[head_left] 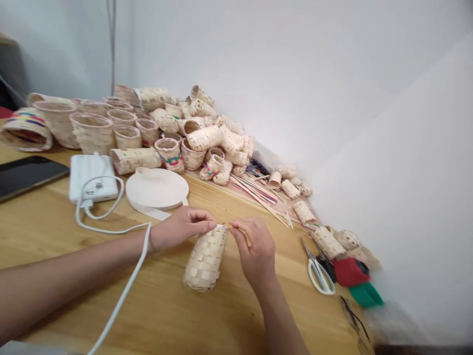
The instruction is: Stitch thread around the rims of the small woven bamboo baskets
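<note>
Indoors | wooden tabletop (155, 305) | white wall (295, 74) behind | left grip (183, 227), right grip (256, 246): pinching woven basket (205, 261)

Own body: bare-handed, bare-armed, both sides.
Left hand (185, 226) slim-fingered; left forearm (84, 270) long, slender, narrowing toward the hand, uncovered all the way to the edge of view. Right hand (255, 249) similar build; right forearm (281, 315) likewise uncovered, shorter stretch visible, slightly blurred.

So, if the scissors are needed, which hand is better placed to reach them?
Probably the right hand: the scissors lie on its side of the table, while the left hand is farther, at the basket.
</note>
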Demonstrator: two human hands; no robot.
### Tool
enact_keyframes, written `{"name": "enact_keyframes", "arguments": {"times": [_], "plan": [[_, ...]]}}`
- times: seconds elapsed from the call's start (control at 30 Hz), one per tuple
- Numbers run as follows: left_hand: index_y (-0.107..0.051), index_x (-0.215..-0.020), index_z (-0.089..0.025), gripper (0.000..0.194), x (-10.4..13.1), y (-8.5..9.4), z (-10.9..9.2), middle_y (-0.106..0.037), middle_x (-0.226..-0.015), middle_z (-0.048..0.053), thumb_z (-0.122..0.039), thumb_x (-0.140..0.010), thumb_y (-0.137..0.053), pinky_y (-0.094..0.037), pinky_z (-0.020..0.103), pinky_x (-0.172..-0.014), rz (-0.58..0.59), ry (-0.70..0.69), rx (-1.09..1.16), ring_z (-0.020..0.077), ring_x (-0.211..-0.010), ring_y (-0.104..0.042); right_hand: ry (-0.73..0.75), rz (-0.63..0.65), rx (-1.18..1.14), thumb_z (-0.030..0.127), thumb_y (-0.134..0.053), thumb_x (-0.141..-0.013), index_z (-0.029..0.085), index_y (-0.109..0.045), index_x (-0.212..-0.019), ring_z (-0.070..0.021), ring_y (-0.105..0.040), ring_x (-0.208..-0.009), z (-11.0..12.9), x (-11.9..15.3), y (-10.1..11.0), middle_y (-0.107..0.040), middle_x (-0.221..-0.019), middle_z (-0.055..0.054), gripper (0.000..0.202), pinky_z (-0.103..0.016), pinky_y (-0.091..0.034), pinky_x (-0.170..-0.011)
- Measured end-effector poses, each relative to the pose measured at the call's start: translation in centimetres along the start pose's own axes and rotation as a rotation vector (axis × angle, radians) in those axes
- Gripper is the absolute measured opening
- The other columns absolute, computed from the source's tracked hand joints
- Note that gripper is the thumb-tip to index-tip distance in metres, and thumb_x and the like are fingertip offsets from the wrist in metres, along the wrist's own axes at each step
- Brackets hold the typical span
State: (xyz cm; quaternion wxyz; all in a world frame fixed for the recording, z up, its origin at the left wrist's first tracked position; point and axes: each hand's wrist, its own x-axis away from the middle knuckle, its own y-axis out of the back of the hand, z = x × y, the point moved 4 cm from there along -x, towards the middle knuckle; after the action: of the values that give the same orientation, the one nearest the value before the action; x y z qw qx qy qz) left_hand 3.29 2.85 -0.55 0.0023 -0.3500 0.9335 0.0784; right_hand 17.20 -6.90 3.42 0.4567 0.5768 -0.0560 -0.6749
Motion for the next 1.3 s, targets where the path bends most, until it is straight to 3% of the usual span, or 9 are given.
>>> {"name": "enact_keyframes", "arguments": {"times": [0.5,0.7,1.03,1.3], "plan": [[-0.060,-0.074,-0.012,0.031,0.2,-0.8,0.5,-0.049,-0.064,-0.002,-0.042,-0.075,-0.056,-0.033,0.022,-0.058,0.034,-0.026,0.037,0.0109,-0.061,-0.041,0.172,0.115,0.271,0.009,-0.046,-0.092,0.019,-0.062,-0.090,-0.0155,-0.056,-0.077,1.2,0.7,-1.7,-0.062,-0.080,-0.005,0.019,-0.026,-0.045,-0.067],[-0.061,-0.074,-0.012,0.029,0.3,-0.8,0.3,-0.051,-0.065,-0.002,-0.040,-0.076,-0.056,-0.034,0.021,-0.058,0.014,-0.049,0.021,0.0112,-0.062,-0.043,0.051,-0.043,0.208,0.015,-0.043,-0.094,0.019,-0.054,-0.087,-0.0156,-0.056,-0.069,1.2,1.1,-2.2,-0.060,-0.073,-0.003,0.014,-0.026,-0.044,-0.063],[-0.063,-0.074,-0.011,0.028,0.3,-0.5,0.1,-0.052,-0.064,-0.001,-0.039,-0.076,-0.056,-0.033,0.020,-0.057,-0.006,-0.071,0.013,0.0105,-0.061,-0.043,-0.127,-0.067,0.064,0.018,-0.044,-0.094,0.020,-0.054,-0.086,-0.0147,-0.060,-0.072,0.6,1.2,-2.4,-0.061,-0.077,-0.001,0.013,-0.026,-0.046,-0.064],[-0.063,-0.076,-0.012,0.029,0.2,-0.4,0.3,-0.055,-0.067,-0.001,-0.039,-0.076,-0.054,-0.037,0.021,-0.059,-0.068,-0.091,-0.028,0.0125,-0.065,-0.047,0.071,-0.049,0.114,0.013,-0.051,-0.091,0.020,-0.059,-0.089,-0.0165,-0.059,-0.080,1.5,0.6,-2.5,-0.062,-0.082,-0.005,0.010,-0.030,-0.050,-0.073]]}}
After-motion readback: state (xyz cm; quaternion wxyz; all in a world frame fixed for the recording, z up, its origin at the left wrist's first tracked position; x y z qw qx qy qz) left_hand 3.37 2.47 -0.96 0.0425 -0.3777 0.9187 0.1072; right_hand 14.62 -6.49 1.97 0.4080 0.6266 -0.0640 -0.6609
